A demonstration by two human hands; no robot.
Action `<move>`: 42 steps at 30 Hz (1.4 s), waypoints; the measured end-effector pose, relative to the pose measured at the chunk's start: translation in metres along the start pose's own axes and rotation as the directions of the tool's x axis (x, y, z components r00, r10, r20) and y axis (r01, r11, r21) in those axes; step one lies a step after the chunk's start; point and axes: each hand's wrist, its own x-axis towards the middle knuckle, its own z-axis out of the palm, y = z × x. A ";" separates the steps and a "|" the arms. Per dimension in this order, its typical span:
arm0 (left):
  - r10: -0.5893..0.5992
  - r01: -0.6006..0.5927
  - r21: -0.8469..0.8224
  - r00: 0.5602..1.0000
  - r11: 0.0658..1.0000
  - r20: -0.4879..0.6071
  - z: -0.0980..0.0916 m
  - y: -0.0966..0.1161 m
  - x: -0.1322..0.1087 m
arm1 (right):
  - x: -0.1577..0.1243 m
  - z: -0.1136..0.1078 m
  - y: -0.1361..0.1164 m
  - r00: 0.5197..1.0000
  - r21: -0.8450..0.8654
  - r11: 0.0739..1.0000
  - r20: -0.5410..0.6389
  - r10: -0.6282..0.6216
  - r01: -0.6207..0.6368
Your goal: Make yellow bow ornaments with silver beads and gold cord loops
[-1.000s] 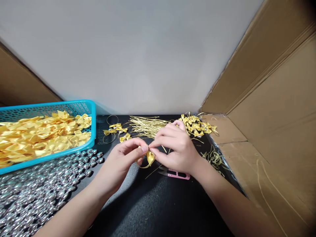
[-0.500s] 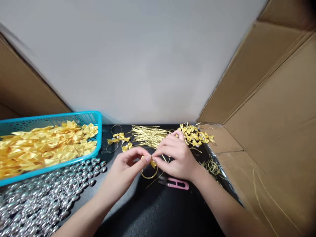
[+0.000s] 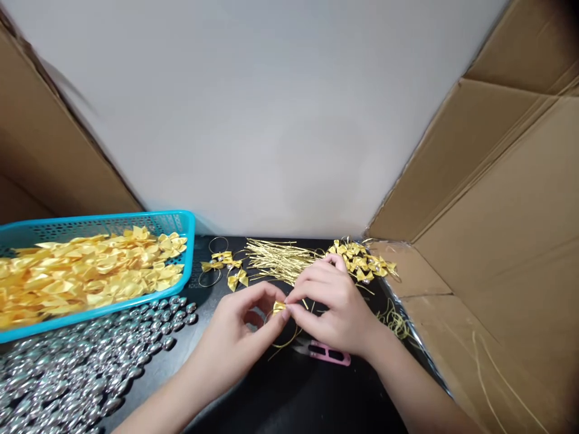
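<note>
Between the fingertips of my left hand [image 3: 242, 331] is a small gold ribbon bow [image 3: 278, 307], pinched by thumb and index finger. The closed thumb and index finger of my right hand [image 3: 332, 298] meet the bow's right side; the exact spot they grip is hidden. A thin gold cord loop [image 3: 284, 345] hangs below the bow, partly behind my left thumb. Just beneath my right hand lie pink-handled thread snips [image 3: 330, 353], blades toward the left. Behind my hands is a pile of cut gold cord strips [image 3: 278, 259].
A blue basket [image 3: 192, 253] full of yellow ribbon bows stands at the left. Silver beads [image 3: 85, 355] spread in front of it. Finished bows with loops [image 3: 224, 259] lie left of the strips, more bows [image 3: 362, 262] at the right. Cord scraps [image 3: 395, 319] lie near the cardboard wall [image 3: 502, 199].
The bow has turned in my fingers and shows more of its front. Its loop has swung partly behind my left thumb. The whole view has shifted slightly, putting the table lower.
</note>
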 end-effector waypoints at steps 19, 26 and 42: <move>-0.080 0.078 -0.019 0.992 0.997 -0.095 0.001 -0.003 0.000 | 0.000 0.000 -0.005 0.999 -0.078 0.997 -0.017 0.027 -0.028; -0.128 0.108 -0.114 0.975 0.988 -0.184 0.003 0.001 -0.002 | -0.001 0.002 -0.007 1.000 -0.106 0.994 -0.017 0.020 -0.022; -0.151 0.138 -0.126 0.984 0.982 -0.094 0.003 -0.002 0.002 | -0.002 0.002 0.000 0.999 -0.128 0.992 0.025 0.021 -0.018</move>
